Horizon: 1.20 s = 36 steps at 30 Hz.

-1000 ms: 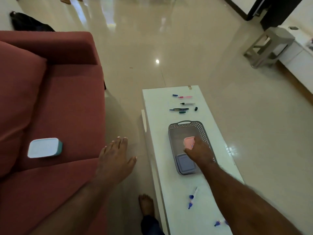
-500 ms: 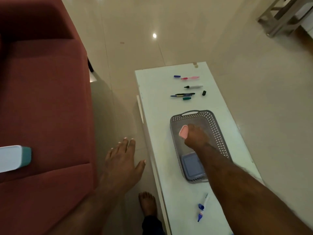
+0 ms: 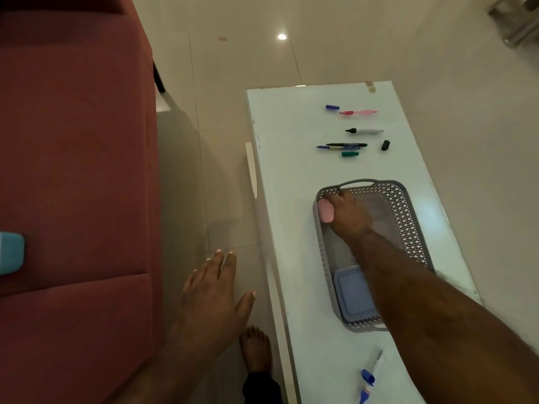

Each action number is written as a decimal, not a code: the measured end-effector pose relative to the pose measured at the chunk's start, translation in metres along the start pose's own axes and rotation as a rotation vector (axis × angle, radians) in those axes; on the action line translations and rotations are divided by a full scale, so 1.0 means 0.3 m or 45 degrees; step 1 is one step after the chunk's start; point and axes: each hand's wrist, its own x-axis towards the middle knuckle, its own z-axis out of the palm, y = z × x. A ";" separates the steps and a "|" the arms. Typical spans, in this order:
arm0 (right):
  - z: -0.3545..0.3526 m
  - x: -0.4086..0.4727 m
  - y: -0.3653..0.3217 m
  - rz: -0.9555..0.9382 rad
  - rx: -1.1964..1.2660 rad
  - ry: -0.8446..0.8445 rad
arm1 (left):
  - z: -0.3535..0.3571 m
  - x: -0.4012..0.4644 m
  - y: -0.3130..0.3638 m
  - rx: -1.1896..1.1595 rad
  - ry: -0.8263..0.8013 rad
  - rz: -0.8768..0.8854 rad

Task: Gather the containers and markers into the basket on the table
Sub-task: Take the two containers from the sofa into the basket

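Observation:
A grey perforated basket (image 3: pixel 408 211) sits on the white table (image 3: pixel 291 158). My right hand (image 3: pixel 350 218) is inside it at the far left corner, holding a pink container (image 3: pixel 326 210). A lilac lidded container (image 3: pixel 354 293) lies in the basket's near end. Several markers and caps (image 3: pixel 347 146) lie on the table beyond the basket, among them a pink marker (image 3: pixel 359 112) and a white marker (image 3: pixel 366 131). A blue-capped marker (image 3: pixel 369 377) lies near the front. My left hand (image 3: pixel 214 293) hovers over the floor, fingers spread, holding nothing. A teal container (image 3: pixel 11 253) rests on the sofa.
A red sofa (image 3: pixel 75 170) fills the left side, with a narrow strip of tiled floor between it and the table. My bare foot (image 3: pixel 255 349) stands by the table's near left edge. A stool leg shows at the top right corner.
The camera has tilted down and closer. My right hand has carried the pink container farther into the basket, toward its far left corner. My left hand has stayed over the floor.

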 end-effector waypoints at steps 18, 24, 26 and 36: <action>-0.038 -0.166 -0.066 0.139 0.347 0.454 | -0.090 -0.041 -0.035 0.042 0.019 -0.086; -0.127 -0.194 -0.376 -0.299 0.461 0.611 | -0.224 -0.104 -0.143 0.076 0.076 -0.263; -0.158 -0.209 -0.515 -0.438 0.497 0.550 | -0.268 -0.117 -0.197 0.077 0.173 -0.311; -0.078 -0.266 -1.242 -0.837 0.438 -0.175 | -0.419 -0.108 -0.741 0.002 0.413 -0.751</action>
